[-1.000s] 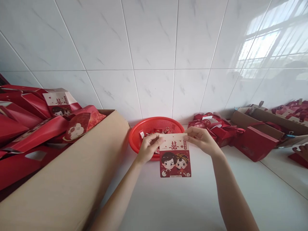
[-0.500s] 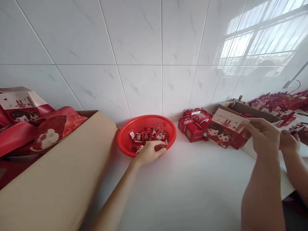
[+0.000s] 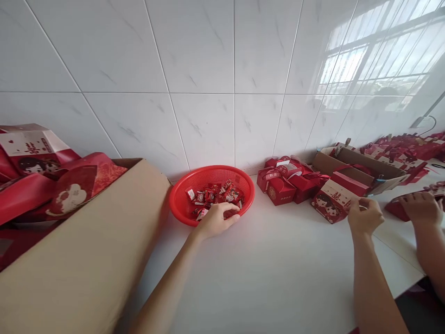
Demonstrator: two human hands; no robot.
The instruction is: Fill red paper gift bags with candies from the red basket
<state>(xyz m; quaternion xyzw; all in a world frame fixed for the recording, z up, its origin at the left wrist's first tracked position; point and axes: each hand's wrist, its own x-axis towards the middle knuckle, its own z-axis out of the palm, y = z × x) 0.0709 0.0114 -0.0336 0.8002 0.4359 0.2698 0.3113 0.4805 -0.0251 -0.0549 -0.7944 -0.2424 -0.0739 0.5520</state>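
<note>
My left hand (image 3: 218, 219) lies over the near rim of a red plastic basket (image 3: 179, 211), thumb apart from its loosely bent fingers. Wrapped candies (image 3: 210, 195) fill the bottom of the basket; nothing shows in that hand. On the right, my right hand (image 3: 365, 217) has its fingers closed at the right end of a red-and-white gift box (image 3: 328, 204), printed with cartoon figures and standing on the table. Those fingertips are partly hidden. Several red gift boxes with ribbons (image 3: 283, 188) stand to its left.
A large cardboard carton (image 3: 93, 246) with red packaging (image 3: 73, 195) takes up the left side. Behind the gift box is a smaller open carton (image 3: 368, 167). At far right another person's hand (image 3: 424, 208) touches a red box. A tiled wall (image 3: 201, 125) backs the white table (image 3: 243, 278).
My right hand has lowered the gift box onto the table, and the box now looks fuller in shape. My left hand stays at the basket. The other person's hand has moved onto a red box.
</note>
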